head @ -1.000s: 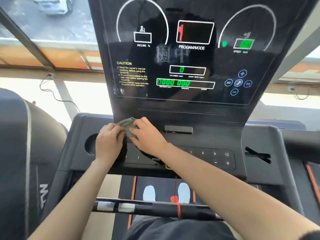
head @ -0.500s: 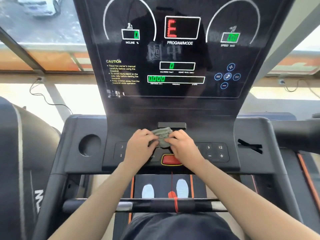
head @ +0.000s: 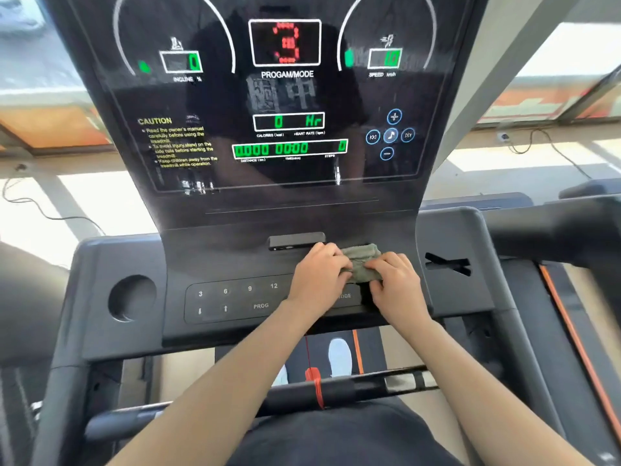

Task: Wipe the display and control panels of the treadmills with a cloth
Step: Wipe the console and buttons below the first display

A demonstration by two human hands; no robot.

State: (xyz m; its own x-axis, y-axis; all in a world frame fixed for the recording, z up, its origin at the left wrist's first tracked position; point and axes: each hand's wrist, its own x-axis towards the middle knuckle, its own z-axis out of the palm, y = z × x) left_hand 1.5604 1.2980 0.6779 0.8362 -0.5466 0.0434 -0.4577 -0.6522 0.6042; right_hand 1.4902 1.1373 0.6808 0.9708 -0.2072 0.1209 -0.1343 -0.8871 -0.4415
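Your left grip (head: 319, 274) and right grip (head: 396, 284) clutch the cloth (head: 361, 262) on the control panel (head: 235, 299), right of the cup holder (head: 132, 297).

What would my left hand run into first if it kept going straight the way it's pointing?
The cloth, which your left hand is holding. It points up and rightward; past the cloth, the fingers of the right hand look next, though depth is unclear.

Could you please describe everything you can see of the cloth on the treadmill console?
The cloth is a small grey-green rag, soft-looking and crumpled into a wad. It lies bunched on the right part of the control panel. The left hand and right hand grip it from either side, their fingers covering its edges.
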